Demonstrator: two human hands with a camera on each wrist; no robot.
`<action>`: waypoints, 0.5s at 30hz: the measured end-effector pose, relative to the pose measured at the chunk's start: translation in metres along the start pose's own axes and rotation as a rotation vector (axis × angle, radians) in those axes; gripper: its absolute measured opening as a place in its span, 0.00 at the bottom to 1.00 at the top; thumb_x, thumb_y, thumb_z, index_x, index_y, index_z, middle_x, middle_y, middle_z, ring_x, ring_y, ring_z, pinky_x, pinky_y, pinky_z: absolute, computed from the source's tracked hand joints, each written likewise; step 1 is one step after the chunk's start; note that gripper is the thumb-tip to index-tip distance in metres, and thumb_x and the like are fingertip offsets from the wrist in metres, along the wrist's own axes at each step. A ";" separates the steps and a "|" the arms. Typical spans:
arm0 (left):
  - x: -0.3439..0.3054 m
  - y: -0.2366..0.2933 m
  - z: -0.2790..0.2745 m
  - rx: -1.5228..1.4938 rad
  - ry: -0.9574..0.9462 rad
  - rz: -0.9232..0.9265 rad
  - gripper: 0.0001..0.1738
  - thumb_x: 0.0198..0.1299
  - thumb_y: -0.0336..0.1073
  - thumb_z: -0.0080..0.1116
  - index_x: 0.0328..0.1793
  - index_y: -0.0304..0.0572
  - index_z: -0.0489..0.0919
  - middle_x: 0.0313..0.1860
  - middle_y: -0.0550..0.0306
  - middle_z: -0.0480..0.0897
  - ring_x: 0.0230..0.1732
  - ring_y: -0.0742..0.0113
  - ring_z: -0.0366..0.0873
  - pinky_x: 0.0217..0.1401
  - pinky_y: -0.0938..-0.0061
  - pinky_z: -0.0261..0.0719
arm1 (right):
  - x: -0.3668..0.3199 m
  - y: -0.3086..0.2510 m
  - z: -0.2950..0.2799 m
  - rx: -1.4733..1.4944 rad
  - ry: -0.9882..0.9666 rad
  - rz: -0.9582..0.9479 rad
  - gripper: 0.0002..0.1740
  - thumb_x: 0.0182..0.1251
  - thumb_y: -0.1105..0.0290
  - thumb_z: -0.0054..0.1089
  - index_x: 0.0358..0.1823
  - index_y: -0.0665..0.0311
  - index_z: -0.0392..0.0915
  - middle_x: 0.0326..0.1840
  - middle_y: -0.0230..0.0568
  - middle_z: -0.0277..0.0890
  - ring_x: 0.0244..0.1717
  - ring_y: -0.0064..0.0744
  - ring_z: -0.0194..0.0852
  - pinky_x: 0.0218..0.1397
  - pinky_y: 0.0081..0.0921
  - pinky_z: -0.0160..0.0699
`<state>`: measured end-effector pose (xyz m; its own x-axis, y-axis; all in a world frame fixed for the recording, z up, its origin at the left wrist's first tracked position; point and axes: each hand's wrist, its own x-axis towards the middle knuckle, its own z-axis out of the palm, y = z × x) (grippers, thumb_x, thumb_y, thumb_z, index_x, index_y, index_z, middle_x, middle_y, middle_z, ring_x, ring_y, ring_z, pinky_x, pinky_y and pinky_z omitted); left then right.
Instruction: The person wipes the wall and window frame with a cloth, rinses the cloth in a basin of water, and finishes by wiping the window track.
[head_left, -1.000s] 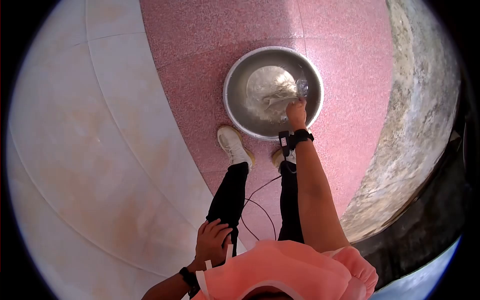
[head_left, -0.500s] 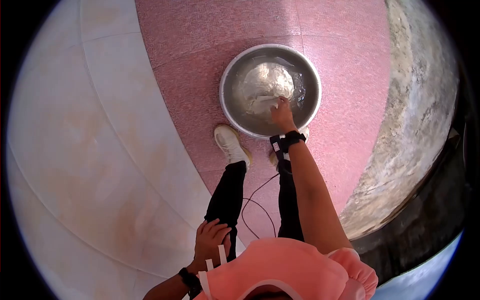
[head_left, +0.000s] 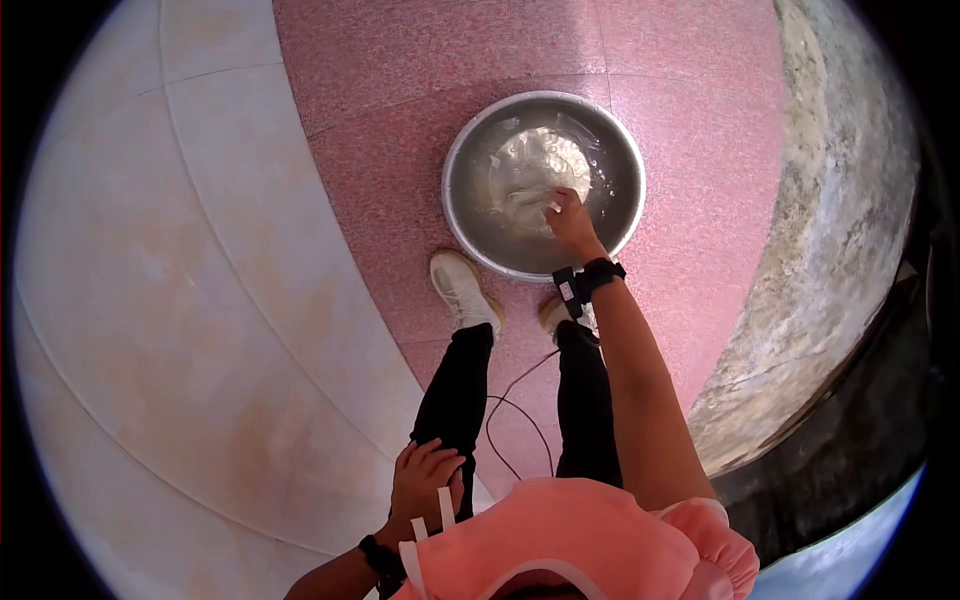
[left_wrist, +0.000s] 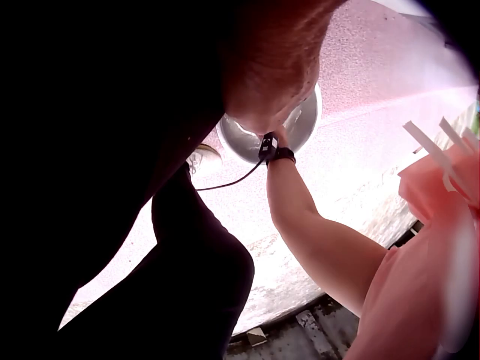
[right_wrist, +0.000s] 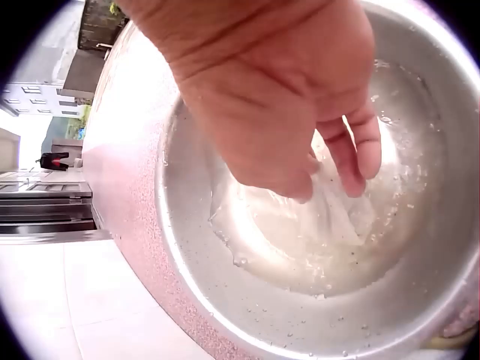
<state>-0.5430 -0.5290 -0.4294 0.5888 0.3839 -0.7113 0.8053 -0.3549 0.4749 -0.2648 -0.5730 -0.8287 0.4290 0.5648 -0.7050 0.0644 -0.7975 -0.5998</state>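
Observation:
A round metal basin [head_left: 455,225] holds cloudy water, with a thin, pale, wet cloth [head_left: 527,196] in it. My right hand [head_left: 572,218] reaches over the near right part of the basin. In the right wrist view, the right hand [right_wrist: 292,105] has bent fingers, and a whitish fold of the cloth [right_wrist: 330,214] rises between thumb and fingertips, pinched there. My left hand [head_left: 425,480] rests on the left leg, its fingers laid over the dark trousers. In the left wrist view, the left hand [left_wrist: 274,75] shows large and blurred in front of the basin [left_wrist: 311,124].
Two pale shoes [head_left: 462,290] stand just in front of the basin on the pink speckled floor [head_left: 370,190]. A black cable [head_left: 515,385] loops between the legs from the right wrist device. Pale tiles [head_left: 200,300] lie left; a stained concrete strip [head_left: 840,200] runs along the right.
My right hand has moved left from the basin's right side toward the middle, drawing the cloth through the water. The ripples have shifted. The left hand stays on the leg.

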 end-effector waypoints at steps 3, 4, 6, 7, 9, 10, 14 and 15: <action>0.005 0.001 -0.002 0.010 -0.021 -0.009 0.11 0.51 0.30 0.58 0.42 0.46 0.81 0.45 0.58 0.81 0.55 0.57 0.74 0.64 0.56 0.64 | 0.033 0.024 -0.013 -0.137 0.505 -0.017 0.27 0.57 0.68 0.55 0.57 0.72 0.67 0.65 0.60 0.59 0.56 0.56 0.71 0.57 0.38 0.72; 0.005 0.001 -0.002 0.012 -0.019 -0.004 0.11 0.51 0.30 0.58 0.42 0.46 0.80 0.45 0.58 0.81 0.56 0.56 0.74 0.64 0.56 0.64 | 0.032 0.020 -0.006 -0.213 0.307 -0.106 0.26 0.57 0.68 0.54 0.58 0.72 0.67 0.65 0.59 0.57 0.56 0.56 0.71 0.57 0.39 0.73; 0.000 0.003 -0.002 0.005 -0.030 -0.007 0.11 0.51 0.30 0.58 0.42 0.46 0.80 0.45 0.57 0.81 0.56 0.56 0.74 0.64 0.55 0.64 | 0.019 0.015 0.017 -0.355 -0.106 -0.264 0.26 0.58 0.69 0.52 0.58 0.72 0.66 0.67 0.56 0.55 0.55 0.56 0.71 0.56 0.40 0.74; -0.001 0.002 -0.001 0.000 -0.027 -0.009 0.11 0.51 0.30 0.58 0.42 0.46 0.80 0.45 0.57 0.81 0.55 0.56 0.74 0.64 0.55 0.64 | 0.015 0.007 0.012 -0.329 -0.061 -0.237 0.26 0.58 0.69 0.52 0.59 0.72 0.66 0.67 0.55 0.55 0.55 0.56 0.71 0.56 0.40 0.74; 0.002 0.001 -0.001 -0.010 -0.014 -0.011 0.10 0.51 0.30 0.58 0.42 0.46 0.80 0.45 0.57 0.81 0.55 0.56 0.74 0.63 0.55 0.65 | 0.019 -0.011 0.001 -0.275 0.034 -0.194 0.27 0.58 0.68 0.53 0.59 0.72 0.66 0.67 0.52 0.56 0.56 0.55 0.70 0.57 0.40 0.74; 0.003 0.003 -0.003 -0.018 -0.012 -0.010 0.10 0.51 0.30 0.58 0.41 0.45 0.80 0.45 0.57 0.81 0.55 0.55 0.74 0.63 0.55 0.65 | 0.018 -0.009 0.003 -0.306 0.022 -0.208 0.27 0.58 0.68 0.53 0.60 0.71 0.66 0.67 0.52 0.56 0.55 0.55 0.71 0.56 0.40 0.74; 0.006 0.006 -0.008 -0.030 0.007 0.002 0.10 0.51 0.30 0.58 0.41 0.44 0.80 0.44 0.56 0.81 0.55 0.54 0.74 0.63 0.54 0.65 | 0.018 -0.010 0.002 -0.343 -0.176 -0.334 0.24 0.55 0.70 0.56 0.55 0.68 0.70 0.64 0.50 0.60 0.55 0.51 0.72 0.56 0.38 0.75; 0.006 0.007 -0.008 -0.029 0.007 -0.004 0.11 0.50 0.29 0.59 0.41 0.44 0.80 0.44 0.57 0.81 0.55 0.55 0.74 0.63 0.55 0.65 | 0.019 -0.020 -0.006 -0.324 -0.049 -0.202 0.26 0.55 0.68 0.57 0.56 0.70 0.69 0.65 0.52 0.59 0.55 0.51 0.73 0.56 0.38 0.75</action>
<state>-0.5332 -0.5221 -0.4264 0.5862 0.3910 -0.7095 0.8090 -0.3289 0.4872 -0.2525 -0.5480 -0.8280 0.3353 0.7206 -0.6069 0.4276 -0.6904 -0.5836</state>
